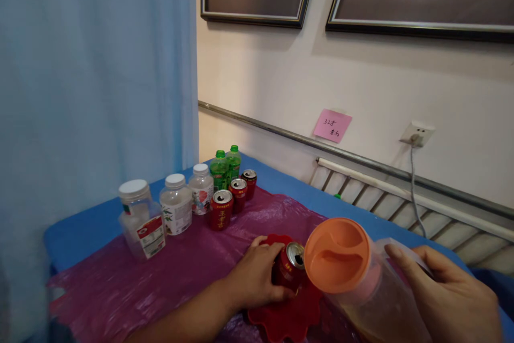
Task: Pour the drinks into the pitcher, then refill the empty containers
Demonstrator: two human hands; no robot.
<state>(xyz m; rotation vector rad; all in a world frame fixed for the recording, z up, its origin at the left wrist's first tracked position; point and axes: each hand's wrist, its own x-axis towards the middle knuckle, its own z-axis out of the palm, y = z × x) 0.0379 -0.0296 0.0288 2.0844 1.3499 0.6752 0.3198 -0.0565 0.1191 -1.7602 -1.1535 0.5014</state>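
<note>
My left hand is wrapped round a red drink can with an opened silver top. The can stands over a red scallop-edged tray, leaning slightly. In my right hand is the handle of a translucent plastic pitcher with an orange lid. The pitcher is tipped to the left, its lid edge close by the can's opening. Brownish liquid shows inside the pitcher; whether any is flowing out, I cannot tell.
Several other red cans stand in a row behind, beside clear white-lidded jars and two green bottles. Purple plastic sheeting covers part of the blue surface. A radiator and a plugged-in cord line the wall.
</note>
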